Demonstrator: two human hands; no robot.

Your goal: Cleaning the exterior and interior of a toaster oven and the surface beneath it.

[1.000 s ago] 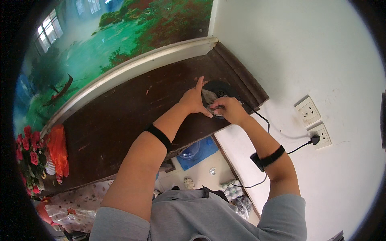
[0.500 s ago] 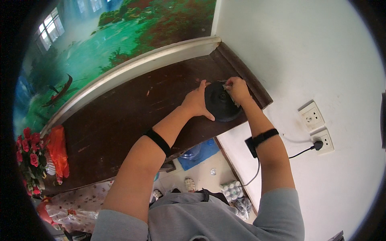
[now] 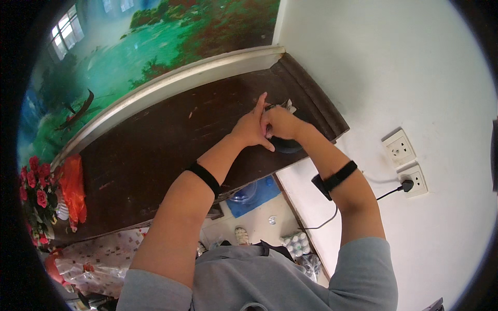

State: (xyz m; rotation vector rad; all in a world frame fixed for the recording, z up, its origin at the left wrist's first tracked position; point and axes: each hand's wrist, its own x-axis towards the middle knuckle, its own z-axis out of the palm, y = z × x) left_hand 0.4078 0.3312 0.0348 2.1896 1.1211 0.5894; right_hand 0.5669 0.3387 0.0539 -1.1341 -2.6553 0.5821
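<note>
A round black disc-shaped object (image 3: 288, 145) lies on the dark wooden tabletop, mostly covered by my hands. My left hand (image 3: 249, 128) braces its left edge, with thumb and fingers spread along the rim. Over the disc's upper left part, my right hand (image 3: 283, 124) is closed on a crumpled greyish cloth (image 3: 289, 105), part of which sticks out beyond the knuckles. The two hands meet or nearly meet, and the right fingertips are partly hidden. Each forearm wears a black strap.
The brown tabletop (image 3: 140, 150) runs along a wall with a waterfall mural (image 3: 171, 57). Artificial red flowers (image 3: 39, 189) and an orange bag (image 3: 73, 192) stand at the left end. Right, a black plug (image 3: 407, 185) sits in a wall socket. Packed bottles (image 3: 295, 243) lie on the floor.
My right hand has moved left across the disc with the cloth, from its upper right side to beside my left hand. The left hand stays at the left edge.
</note>
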